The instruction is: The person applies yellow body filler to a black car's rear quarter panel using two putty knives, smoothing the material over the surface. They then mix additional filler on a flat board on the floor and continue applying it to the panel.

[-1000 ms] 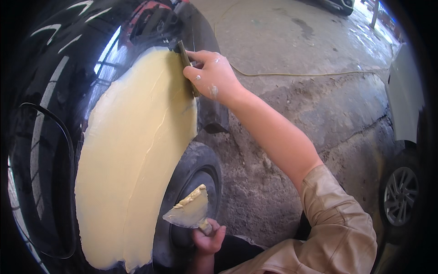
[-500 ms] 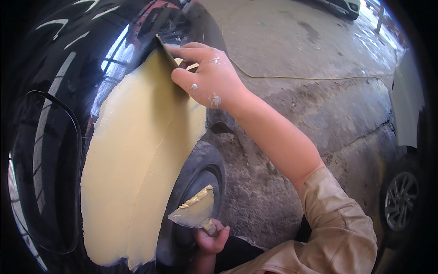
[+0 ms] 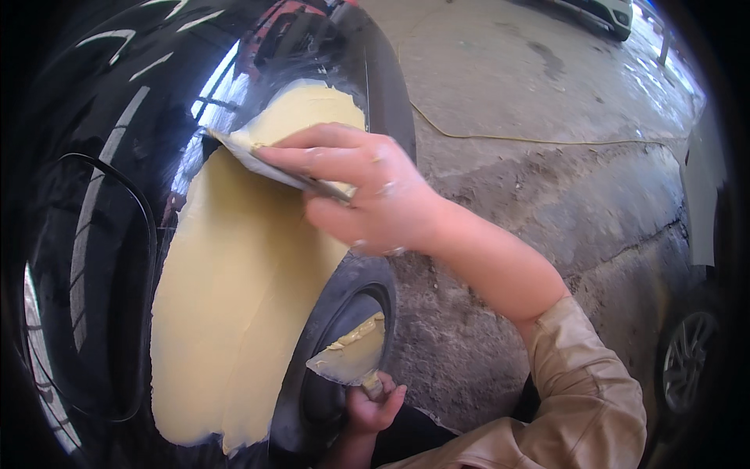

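My right hand [image 3: 373,187], flecked with pale filler and blurred, grips a thin flat spreader [image 3: 248,156], held slanting across the upper part of a pale yellow filler patch [image 3: 219,328] on a glossy black car's body [image 3: 94,94]. Its far tip reaches the patch's left edge; whether its whole edge touches is unclear. Low in the picture, my left hand [image 3: 369,408] is closed round the handle of a wide putty knife [image 3: 348,353], whose blade carries a ridge of yellow filler along its top edge, in front of the black car's wheel [image 3: 367,285].
A light-coloured car [image 3: 699,180] with an alloy wheel [image 3: 687,359] stands at the right edge, and a white car [image 3: 601,17] at the top right. A yellow cord [image 3: 539,141] runs across the cracked, stained concrete floor [image 3: 500,94]. My tan sleeve [image 3: 578,375] fills the lower right.
My right hand and spreader have moved down the patch, and the spreader has swung from steep to slanting leftward. My left hand sits slightly further right in the picture, still holding the knife.
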Tool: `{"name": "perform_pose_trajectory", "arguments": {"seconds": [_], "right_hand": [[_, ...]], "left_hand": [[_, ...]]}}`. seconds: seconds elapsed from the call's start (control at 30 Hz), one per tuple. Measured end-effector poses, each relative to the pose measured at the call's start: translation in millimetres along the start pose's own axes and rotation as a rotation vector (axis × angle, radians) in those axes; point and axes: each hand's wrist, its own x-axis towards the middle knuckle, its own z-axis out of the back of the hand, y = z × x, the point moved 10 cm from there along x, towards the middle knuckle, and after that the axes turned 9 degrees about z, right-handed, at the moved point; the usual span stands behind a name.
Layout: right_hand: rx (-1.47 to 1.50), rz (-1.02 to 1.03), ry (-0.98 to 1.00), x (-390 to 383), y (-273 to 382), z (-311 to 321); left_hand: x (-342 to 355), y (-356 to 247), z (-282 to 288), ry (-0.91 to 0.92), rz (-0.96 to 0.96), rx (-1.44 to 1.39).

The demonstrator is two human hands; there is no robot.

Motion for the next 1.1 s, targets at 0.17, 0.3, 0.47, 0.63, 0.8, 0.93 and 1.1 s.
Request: {"name": "perform_pose_trajectory", "arguments": {"seconds": [0.17,0.3,0.47,0.63,0.8,0.93,1.1], "right_hand": [[-0.101,-0.381,-0.298,-35.7,-45.6,51.8],[-0.086,-0.672,-0.306,-57.9,-101.8,59.3],[-0.087,-0.824,-0.249,-83.4,-141.4,49.6],[-0.047,-0.863,-0.263,-95.3,-155.1,40.0],[-0.061,-0.875,-0.220,-88.4,-146.7,30.7],[-0.153,-0.804,-0.120,-78.0,-124.4,25.3],[-0.075,-0.747,-0.128,-71.3,-104.9,18.8]], "left_hand": [[-0.2,-8.9,-1.5,-0.021,-0.113,0.048],[-0.4,-6.7,-0.4,-0.014,-0.078,-0.023],[-1.4,-11.6,0.7,-0.034,-0.101,-0.015],[-2.9,-12.8,3.0,-0.049,-0.087,-0.036],[-2.0,-11.2,5.8,-0.036,-0.102,-0.038],[-4.2,-8.4,8.0,-0.026,-0.106,-0.041],[-4.5,-3.9,10.3,-0.010,-0.101,-0.031]]}}
